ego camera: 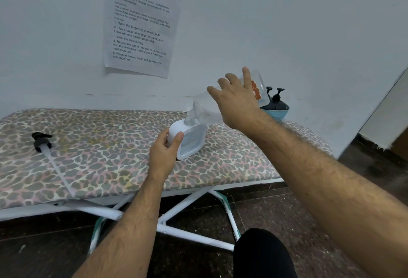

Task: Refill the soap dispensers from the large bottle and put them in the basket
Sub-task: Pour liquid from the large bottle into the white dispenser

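My left hand (164, 153) grips a white soap dispenser (189, 139) that stands uncapped on the leopard-print board (99, 145). My right hand (236, 103) holds the large clear bottle (205, 106) tilted, its mouth down at the dispenser's open neck. The bottle has an orange label near its base. A black pump head with a long white tube (43, 142) lies loose on the board at the left. A light blue basket (278, 113) stands at the far right of the board and holds two dark dispensers (276, 100) with black pumps.
The board is a narrow ironing board on white crossed legs (176, 213), against a white wall. A printed sheet (142, 21) hangs on the wall above. Dark floor lies below, and a knee in black (262, 253) shows at the bottom.
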